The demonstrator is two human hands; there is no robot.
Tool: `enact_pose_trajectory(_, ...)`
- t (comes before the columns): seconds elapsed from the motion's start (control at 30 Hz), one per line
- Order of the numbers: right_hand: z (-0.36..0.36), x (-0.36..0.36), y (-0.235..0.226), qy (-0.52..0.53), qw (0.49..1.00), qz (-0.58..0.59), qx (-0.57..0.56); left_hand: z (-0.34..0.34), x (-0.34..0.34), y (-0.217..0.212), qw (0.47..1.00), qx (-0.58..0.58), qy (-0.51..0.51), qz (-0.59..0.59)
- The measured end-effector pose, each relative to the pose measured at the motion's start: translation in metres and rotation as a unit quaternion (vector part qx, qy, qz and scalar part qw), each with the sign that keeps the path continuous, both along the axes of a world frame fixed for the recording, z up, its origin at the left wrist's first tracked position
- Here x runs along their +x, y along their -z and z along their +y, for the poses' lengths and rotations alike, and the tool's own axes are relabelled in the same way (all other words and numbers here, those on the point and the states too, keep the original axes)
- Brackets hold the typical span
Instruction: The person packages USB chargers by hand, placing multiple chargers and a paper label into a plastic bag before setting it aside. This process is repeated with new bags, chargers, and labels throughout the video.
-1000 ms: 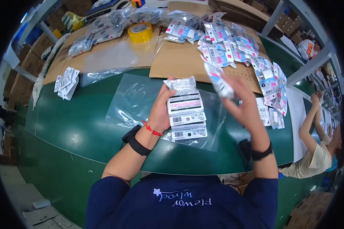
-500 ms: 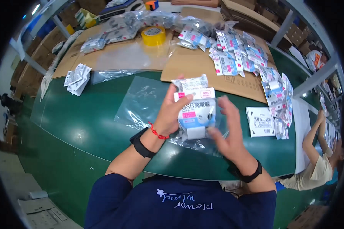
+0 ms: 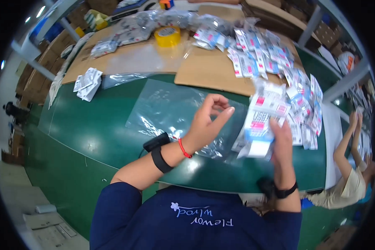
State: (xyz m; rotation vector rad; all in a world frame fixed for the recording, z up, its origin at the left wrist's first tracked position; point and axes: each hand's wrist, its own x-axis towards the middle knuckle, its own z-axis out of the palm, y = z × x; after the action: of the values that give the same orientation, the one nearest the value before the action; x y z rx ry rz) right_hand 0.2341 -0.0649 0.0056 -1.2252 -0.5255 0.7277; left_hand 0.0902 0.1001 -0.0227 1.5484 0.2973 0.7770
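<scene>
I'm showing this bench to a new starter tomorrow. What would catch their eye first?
Probably the right hand holding up a stack of small packets above the green table, with the empty left hand raised beside it over a clear plastic bag. Behind, many more packets cover the cardboard sheet, near a yellow tape roll.

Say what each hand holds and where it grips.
Right hand grips a stack of small white plastic packets by its lower edge; left hand is open, holding nothing.

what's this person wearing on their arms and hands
Both hands are bare, no gloves. The left hand has a thin red string bracelet at the wrist and a black band just behind it. The right hand has a black band too. Dark navy sleeves are pushed up.
</scene>
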Motion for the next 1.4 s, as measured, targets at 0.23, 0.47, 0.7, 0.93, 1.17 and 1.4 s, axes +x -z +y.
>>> enact_pose_trajectory(0.23, -0.028, 0.055, -0.003, 0.021, 0.987, -0.122, -0.107, 0.000, 0.010, 0.030, 0.890, 0.414, 0.005, 0.191)
enact_pose_trajectory(0.47, -0.031, 0.062, 0.000, -0.167, 0.885, -0.251, -0.356, -0.016, 0.008, 0.027, 0.909, 0.371, -0.010, 0.188)
enact_pose_trajectory(0.7, -0.030, 0.064, -0.001, -0.203, 0.890, -0.223, -0.342, -0.016, 0.010, 0.036, 0.910, 0.387, -0.004, 0.149)
enact_pose_trajectory(0.93, -0.019, 0.043, -0.007, -0.258, 0.884, -0.222, -0.321, -0.015, 0.003, 0.032, 0.921, 0.386, -0.043, 0.040)
enact_pose_trajectory(1.17, 0.019, 0.017, -0.001, -0.378, 0.844, -0.189, -0.332, -0.027, -0.011, 0.014, 0.932, 0.360, -0.022, 0.028)
enact_pose_trajectory(1.4, 0.026, 0.006, 0.051, -0.384, 0.890, -0.186, -0.162, -0.058, -0.017, 0.010, 0.932, 0.360, 0.042, -0.026)
